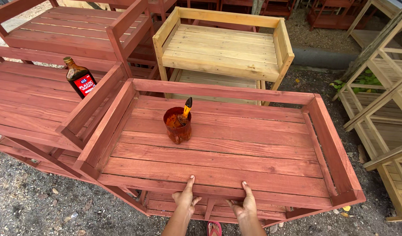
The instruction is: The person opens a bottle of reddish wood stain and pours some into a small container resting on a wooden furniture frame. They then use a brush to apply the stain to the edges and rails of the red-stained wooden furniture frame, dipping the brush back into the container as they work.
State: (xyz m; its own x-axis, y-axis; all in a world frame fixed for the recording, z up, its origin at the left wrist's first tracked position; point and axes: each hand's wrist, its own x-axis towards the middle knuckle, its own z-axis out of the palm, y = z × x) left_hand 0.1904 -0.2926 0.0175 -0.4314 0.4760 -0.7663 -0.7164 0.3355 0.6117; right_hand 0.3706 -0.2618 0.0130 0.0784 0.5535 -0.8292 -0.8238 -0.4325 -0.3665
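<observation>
Gravel ground holds a red-stained rack [218, 161] whose near rail both the left hand [185, 199] and right hand [245, 204] grasp, a paint can [178, 126] with brush [186, 110] at eleven o'clock, a bottle [79, 78] farther left.

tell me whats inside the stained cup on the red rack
A brush stands in the cup, its yellow-and-black handle sticking out. The cup's wall hides its bristles and how much stain is in there.
</observation>
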